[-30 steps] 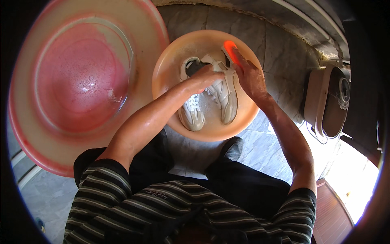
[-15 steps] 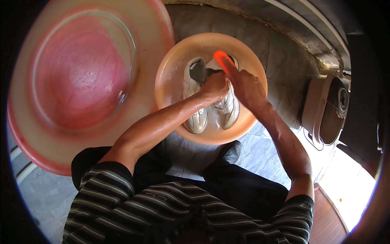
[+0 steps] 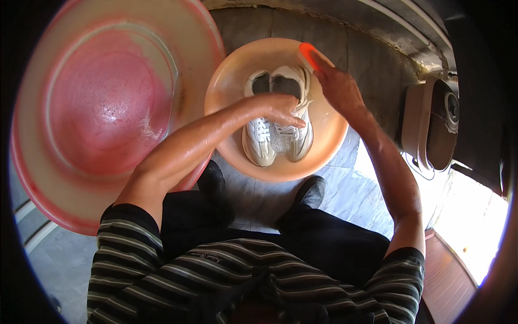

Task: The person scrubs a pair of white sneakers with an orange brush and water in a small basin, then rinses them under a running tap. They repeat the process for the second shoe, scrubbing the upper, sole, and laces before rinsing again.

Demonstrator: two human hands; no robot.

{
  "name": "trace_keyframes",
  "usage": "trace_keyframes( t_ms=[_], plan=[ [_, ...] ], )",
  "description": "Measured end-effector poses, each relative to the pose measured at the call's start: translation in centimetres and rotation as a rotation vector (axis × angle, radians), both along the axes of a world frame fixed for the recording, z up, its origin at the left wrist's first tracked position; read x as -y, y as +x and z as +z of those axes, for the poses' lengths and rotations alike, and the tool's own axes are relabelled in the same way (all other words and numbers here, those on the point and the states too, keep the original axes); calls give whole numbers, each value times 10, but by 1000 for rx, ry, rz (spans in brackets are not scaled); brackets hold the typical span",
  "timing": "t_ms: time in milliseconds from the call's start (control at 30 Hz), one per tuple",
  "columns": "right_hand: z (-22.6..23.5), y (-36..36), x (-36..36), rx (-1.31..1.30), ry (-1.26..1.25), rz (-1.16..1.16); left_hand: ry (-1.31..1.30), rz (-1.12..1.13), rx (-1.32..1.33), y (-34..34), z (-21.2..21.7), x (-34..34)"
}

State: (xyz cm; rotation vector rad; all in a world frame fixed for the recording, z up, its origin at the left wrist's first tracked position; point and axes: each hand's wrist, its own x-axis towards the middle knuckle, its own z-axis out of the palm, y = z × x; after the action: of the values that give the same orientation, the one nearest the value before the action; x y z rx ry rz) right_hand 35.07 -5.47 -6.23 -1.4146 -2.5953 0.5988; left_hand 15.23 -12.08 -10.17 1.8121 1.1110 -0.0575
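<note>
Two white sneakers (image 3: 278, 137) lie side by side in a small orange basin (image 3: 226, 92) on the floor between my feet. My left hand (image 3: 278, 108) rests on the right sneaker near its laces, fingers curled over it. Over the basin's far right rim, my right hand (image 3: 337, 89) grips a bright orange object (image 3: 307, 54), likely a brush; only its end shows.
A large pink tub (image 3: 108, 108) with a wet bottom stands to the left, touching the small basin. A white and black appliance (image 3: 431, 129) with a cord sits at the right by the wall. Grey stone tiles (image 3: 356, 194) cover the floor. My dark shoes (image 3: 310, 191) stand below the basin.
The view has shifted, so the basin sits more central. My left hand stays on the sneakers. My right hand with the orange object stays above the basin's far rim.
</note>
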Motion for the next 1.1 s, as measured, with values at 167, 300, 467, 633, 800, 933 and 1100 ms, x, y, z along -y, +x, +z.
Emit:
trace_keyframes(
  t_ms=[167, 300, 467, 633, 800, 933, 1100],
  plan=[
    [52, 13, -5, -144, -99, -197, 21, 171, -21, -7, 31, -11],
    [85, 22, -3, -297, -54, -207, 131, 519, -105, -10, 73, 0],
    [94, 28, 15, -426, -113, -133, 181, 660, -248, -4, 98, 8],
    [54, 36, 52, -451, -139, -155, 12, 1117, 215, -9, 91, 29],
    [-20, 6, 76, -533, -233, -237, -467, 1542, 686, -16, 51, 51],
    [-24, -12, 84, -572, -351, -293, -374, 1421, 565, 6, 15, 57],
    [-37, -9, 104, -494, -244, -85, -473, 1309, 673, 31, -33, 76]
  ],
)
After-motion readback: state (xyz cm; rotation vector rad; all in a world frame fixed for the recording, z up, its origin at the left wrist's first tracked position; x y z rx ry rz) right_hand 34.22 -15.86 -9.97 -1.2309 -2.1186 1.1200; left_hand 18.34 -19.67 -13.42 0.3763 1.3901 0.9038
